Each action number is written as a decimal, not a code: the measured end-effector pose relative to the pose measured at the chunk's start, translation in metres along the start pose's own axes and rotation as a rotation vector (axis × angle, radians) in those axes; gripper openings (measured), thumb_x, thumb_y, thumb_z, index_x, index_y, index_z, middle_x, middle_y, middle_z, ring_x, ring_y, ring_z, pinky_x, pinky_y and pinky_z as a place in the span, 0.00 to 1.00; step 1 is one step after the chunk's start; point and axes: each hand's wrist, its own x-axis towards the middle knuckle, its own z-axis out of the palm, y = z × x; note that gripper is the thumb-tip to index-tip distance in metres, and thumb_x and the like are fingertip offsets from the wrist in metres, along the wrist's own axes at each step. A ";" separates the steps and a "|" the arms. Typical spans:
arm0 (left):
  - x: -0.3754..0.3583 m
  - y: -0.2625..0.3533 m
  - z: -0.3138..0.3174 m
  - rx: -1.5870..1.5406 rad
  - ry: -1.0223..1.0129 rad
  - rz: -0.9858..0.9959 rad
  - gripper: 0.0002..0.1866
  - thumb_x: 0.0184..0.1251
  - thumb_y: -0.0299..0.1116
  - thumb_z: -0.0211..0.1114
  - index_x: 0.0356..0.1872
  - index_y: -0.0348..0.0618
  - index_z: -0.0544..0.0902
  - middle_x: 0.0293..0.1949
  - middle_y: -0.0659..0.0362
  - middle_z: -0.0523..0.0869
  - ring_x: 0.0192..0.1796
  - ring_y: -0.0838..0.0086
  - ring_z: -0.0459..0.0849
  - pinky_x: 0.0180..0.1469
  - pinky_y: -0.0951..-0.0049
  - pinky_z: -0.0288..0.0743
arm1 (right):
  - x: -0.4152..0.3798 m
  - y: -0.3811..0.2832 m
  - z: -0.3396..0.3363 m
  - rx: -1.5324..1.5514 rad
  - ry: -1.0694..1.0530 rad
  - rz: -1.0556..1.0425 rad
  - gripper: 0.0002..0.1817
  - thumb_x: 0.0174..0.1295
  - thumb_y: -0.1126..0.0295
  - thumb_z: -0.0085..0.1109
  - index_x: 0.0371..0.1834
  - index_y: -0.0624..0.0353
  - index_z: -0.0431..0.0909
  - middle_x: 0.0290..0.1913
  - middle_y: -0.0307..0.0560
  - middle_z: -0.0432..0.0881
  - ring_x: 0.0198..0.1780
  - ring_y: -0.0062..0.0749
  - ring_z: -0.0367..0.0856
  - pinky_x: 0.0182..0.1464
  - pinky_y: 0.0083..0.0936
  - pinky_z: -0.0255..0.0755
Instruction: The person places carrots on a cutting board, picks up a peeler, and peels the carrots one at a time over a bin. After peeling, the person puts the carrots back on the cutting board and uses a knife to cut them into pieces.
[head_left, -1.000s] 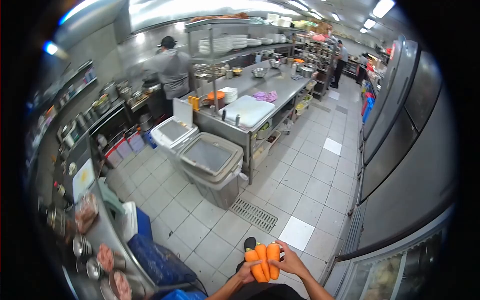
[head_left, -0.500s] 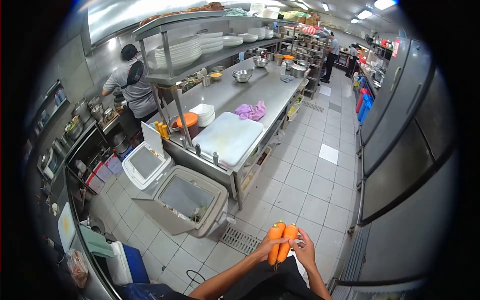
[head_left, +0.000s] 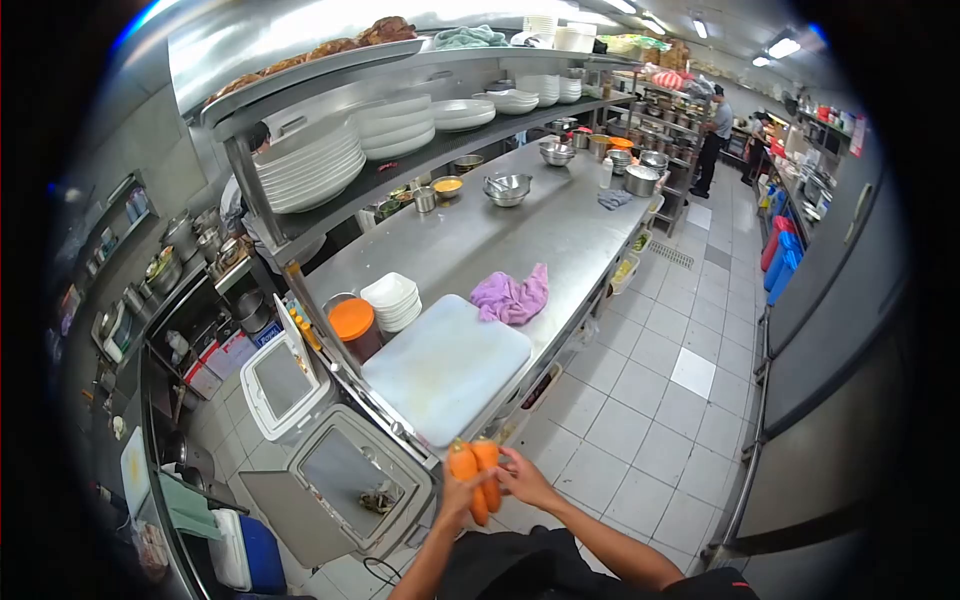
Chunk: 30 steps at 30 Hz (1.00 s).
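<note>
Two orange carrots [head_left: 487,458] are held side by side in front of my body, stem ends pointing away from me. My left hand [head_left: 459,500] wraps round them from the left, near their lower half. From the right, my right hand [head_left: 526,480] has its fingers against the right-hand carrot, and its fingertips are partly hidden. Just beyond the carrots lies a white cutting board [head_left: 450,365] on the corner of the steel counter [head_left: 400,262]. A crumpled purple cloth [head_left: 512,297] touches the board's far side.
Left of the board stand stacked white bowls [head_left: 392,300] and an orange-lidded container [head_left: 353,322]. An open grey bin [head_left: 420,500] sits below the counter's near end. An overhead shelf [head_left: 400,165] carries plates. Tall refrigerators [head_left: 830,330] line the aisle's right side. Other people stand farther off.
I have come closer to the counter, so the cutting board is now right beyond the carrots. Both hands, with the carrots, appear farther left in view.
</note>
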 end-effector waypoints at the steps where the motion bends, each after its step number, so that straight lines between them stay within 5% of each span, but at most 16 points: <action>1: 0.024 0.012 0.005 0.172 0.158 0.156 0.35 0.57 0.29 0.73 0.64 0.38 0.64 0.50 0.52 0.81 0.53 0.65 0.82 0.50 0.63 0.82 | 0.036 0.004 0.000 -0.022 0.043 -0.036 0.28 0.74 0.63 0.50 0.74 0.53 0.54 0.53 0.50 0.78 0.51 0.32 0.80 0.44 0.32 0.83; 5: 0.124 0.067 0.011 0.249 0.247 0.185 0.42 0.54 0.33 0.75 0.67 0.37 0.59 0.51 0.51 0.80 0.55 0.63 0.81 0.53 0.64 0.80 | 0.142 -0.034 -0.003 0.161 0.135 0.066 0.25 0.76 0.62 0.46 0.72 0.54 0.54 0.52 0.51 0.79 0.51 0.34 0.82 0.45 0.34 0.83; 7: 0.195 0.057 -0.022 0.554 0.313 0.336 0.48 0.49 0.40 0.79 0.68 0.36 0.58 0.52 0.47 0.80 0.56 0.56 0.81 0.56 0.63 0.76 | 0.191 -0.051 -0.004 0.055 0.158 0.118 0.25 0.76 0.62 0.45 0.72 0.56 0.55 0.52 0.52 0.80 0.50 0.34 0.82 0.46 0.34 0.83; 8: 0.215 0.057 -0.038 0.634 0.313 0.264 0.54 0.47 0.52 0.77 0.70 0.36 0.56 0.54 0.41 0.79 0.57 0.48 0.80 0.59 0.60 0.74 | 0.212 -0.046 -0.004 0.065 0.146 0.074 0.25 0.76 0.62 0.45 0.71 0.58 0.55 0.52 0.52 0.80 0.49 0.33 0.82 0.45 0.33 0.83; 11: 0.256 0.087 -0.051 0.903 0.391 0.032 0.56 0.50 0.63 0.70 0.73 0.42 0.54 0.62 0.36 0.72 0.60 0.43 0.76 0.61 0.54 0.71 | 0.262 -0.057 -0.024 0.016 0.084 0.015 0.31 0.73 0.60 0.50 0.73 0.62 0.52 0.55 0.58 0.78 0.54 0.43 0.82 0.51 0.40 0.81; 12: 0.253 0.110 -0.035 1.086 0.492 -0.033 0.54 0.54 0.66 0.63 0.77 0.50 0.49 0.70 0.35 0.61 0.67 0.39 0.68 0.66 0.43 0.63 | 0.280 -0.054 -0.032 -0.383 0.084 -0.115 0.35 0.71 0.58 0.52 0.74 0.62 0.50 0.60 0.62 0.74 0.60 0.50 0.76 0.57 0.47 0.74; 13: 0.269 0.102 -0.040 1.063 0.521 -0.033 0.54 0.54 0.66 0.63 0.77 0.50 0.49 0.70 0.35 0.61 0.67 0.39 0.68 0.66 0.43 0.63 | 0.302 -0.043 -0.037 -0.773 0.073 -0.250 0.39 0.69 0.56 0.54 0.76 0.62 0.48 0.65 0.65 0.70 0.66 0.56 0.71 0.64 0.54 0.66; 14: 0.284 0.078 -0.051 1.203 0.579 0.043 0.51 0.57 0.63 0.62 0.77 0.53 0.49 0.72 0.35 0.56 0.69 0.37 0.63 0.67 0.37 0.56 | 0.308 -0.053 -0.034 -0.829 0.072 -0.094 0.45 0.65 0.53 0.56 0.78 0.61 0.43 0.72 0.69 0.59 0.74 0.60 0.56 0.72 0.62 0.47; 16: 0.296 0.058 -0.058 1.297 0.604 0.251 0.42 0.65 0.57 0.57 0.77 0.56 0.53 0.74 0.36 0.49 0.73 0.32 0.53 0.67 0.24 0.41 | 0.319 -0.030 -0.041 -0.973 0.011 -0.143 0.45 0.65 0.53 0.54 0.78 0.60 0.40 0.74 0.66 0.55 0.75 0.60 0.54 0.71 0.65 0.45; 18: 0.306 0.045 -0.060 1.333 0.638 0.267 0.40 0.65 0.57 0.56 0.76 0.57 0.55 0.75 0.37 0.48 0.73 0.31 0.51 0.67 0.23 0.40 | 0.328 -0.016 -0.048 -1.110 -0.027 -0.189 0.46 0.66 0.54 0.52 0.79 0.58 0.37 0.76 0.63 0.52 0.76 0.60 0.51 0.71 0.68 0.42; 21: 0.311 0.046 -0.055 1.350 0.662 0.280 0.39 0.66 0.57 0.55 0.76 0.58 0.57 0.76 0.39 0.47 0.74 0.31 0.48 0.67 0.23 0.37 | 0.322 -0.033 -0.057 -1.007 -0.058 -0.242 0.43 0.64 0.52 0.54 0.77 0.61 0.47 0.75 0.65 0.54 0.75 0.60 0.54 0.71 0.67 0.42; 23: 0.316 0.052 -0.053 1.340 0.670 0.274 0.39 0.67 0.57 0.55 0.76 0.58 0.57 0.76 0.40 0.47 0.74 0.32 0.46 0.67 0.23 0.36 | 0.329 -0.087 -0.060 -1.359 -0.165 -0.064 0.31 0.63 0.53 0.55 0.66 0.59 0.68 0.64 0.63 0.73 0.65 0.56 0.71 0.66 0.60 0.59; 25: 0.320 0.045 -0.053 1.433 0.688 0.258 0.39 0.67 0.58 0.55 0.76 0.58 0.57 0.76 0.39 0.47 0.76 0.35 0.44 0.67 0.23 0.35 | 0.325 -0.204 -0.046 -1.259 -0.532 -0.045 0.20 0.61 0.53 0.57 0.46 0.58 0.80 0.43 0.56 0.85 0.48 0.51 0.83 0.51 0.49 0.73; 26: 0.324 0.034 -0.061 1.442 0.690 0.234 0.39 0.67 0.58 0.55 0.76 0.58 0.57 0.76 0.39 0.47 0.76 0.35 0.44 0.67 0.23 0.35 | 0.300 -0.279 -0.031 -1.288 -0.661 -0.453 0.15 0.63 0.56 0.55 0.36 0.57 0.81 0.28 0.52 0.83 0.36 0.50 0.83 0.38 0.42 0.75; 28: 0.334 0.008 -0.078 1.710 0.740 0.310 0.39 0.67 0.57 0.56 0.76 0.57 0.57 0.75 0.36 0.46 0.76 0.38 0.45 0.68 0.26 0.36 | 0.263 -0.349 -0.011 -0.983 -0.782 -1.022 0.10 0.60 0.65 0.55 0.34 0.60 0.79 0.27 0.51 0.81 0.35 0.49 0.83 0.34 0.43 0.74; 30: 0.303 0.048 -0.031 1.510 0.797 0.273 0.39 0.67 0.57 0.57 0.76 0.56 0.57 0.75 0.35 0.46 0.76 0.39 0.45 0.69 0.29 0.36 | 0.206 -0.440 0.011 -0.852 -1.210 -1.142 0.09 0.53 0.67 0.58 0.33 0.61 0.79 0.26 0.49 0.80 0.31 0.49 0.83 0.34 0.40 0.76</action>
